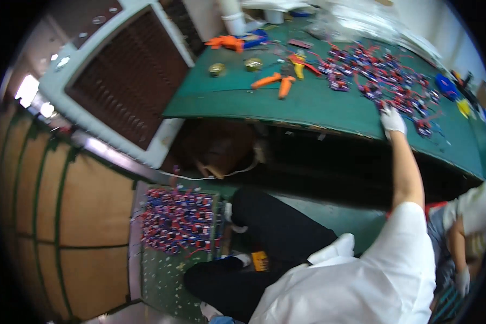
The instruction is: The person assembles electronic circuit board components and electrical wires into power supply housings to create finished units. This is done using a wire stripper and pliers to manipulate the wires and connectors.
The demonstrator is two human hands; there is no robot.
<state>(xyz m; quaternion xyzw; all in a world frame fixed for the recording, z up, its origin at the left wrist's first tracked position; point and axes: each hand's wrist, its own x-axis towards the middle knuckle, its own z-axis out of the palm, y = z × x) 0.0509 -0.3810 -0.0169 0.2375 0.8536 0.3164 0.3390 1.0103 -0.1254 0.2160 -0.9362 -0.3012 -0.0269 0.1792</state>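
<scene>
My right hand (pixel 392 120), in a white glove, reaches out over the green table. Its fingertips are closed together at the near edge of a loose heap of small red, blue and white wired parts (pixel 397 89). What is between the fingers is too small and blurred to name. My left hand does not show. Left of the heap lie orange-handled pliers (pixel 278 81) and a yellow-and-red hand tool (pixel 298 66).
Two small round tins (pixel 253 64) and orange tools (pixel 225 43) are on the green table (pixel 221 100). A board packed with similar parts (pixel 178 221) lies low at left, by my black-trousered legs (pixel 281 221). Clear plastic bags (pixel 356 24) lie behind. Another person's gloved hand (pixel 463 282) shows at lower right.
</scene>
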